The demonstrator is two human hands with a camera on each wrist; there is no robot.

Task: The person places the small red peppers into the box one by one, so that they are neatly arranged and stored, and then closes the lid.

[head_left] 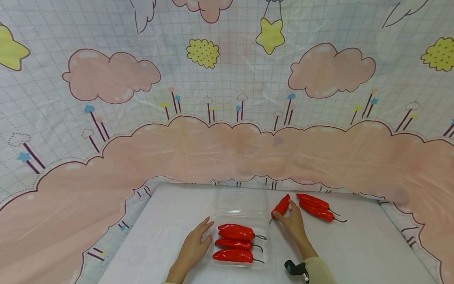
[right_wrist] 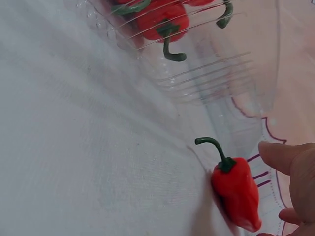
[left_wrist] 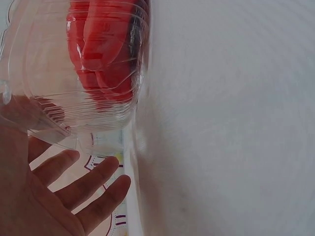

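Head view, right hand: the right hand (head_left: pixel 293 225) reaches over the single red pepper (head_left: pixel 281 206), thumb near its stem end, fingers beside its tip.
Right grip: loose rather than clenched — the right wrist view shows a gap between thumb and pepper; whether a fingertip touches it, I cannot tell.
Single pepper: lying on the bench (head_left: pixel 149 236), right of the clear container (head_left: pixel 262 228), green stem curving toward the near side.
Left hand: the left hand (head_left: pixel 194 243) is at the container's left side, fingers apart and relaxed, grasping nothing; contact with the plastic is unclear.
Container: open on the bench, its clear lid (head_left: pixel 240 202) folded back on the far side.
Inside it: three red peppers (head_left: pixel 234 243) in a row, stems pointing right.
Farther right: two more red peppers (head_left: pixel 317 213) lie side by side, beyond the right hand.
Right wrist: a black device (head_left: pixel 295 268) beside a pale yellow sleeve (head_left: pixel 319 270).
Behind: a patterned cloth (head_left: pixel 248 154) — clouds, stars, peach band.
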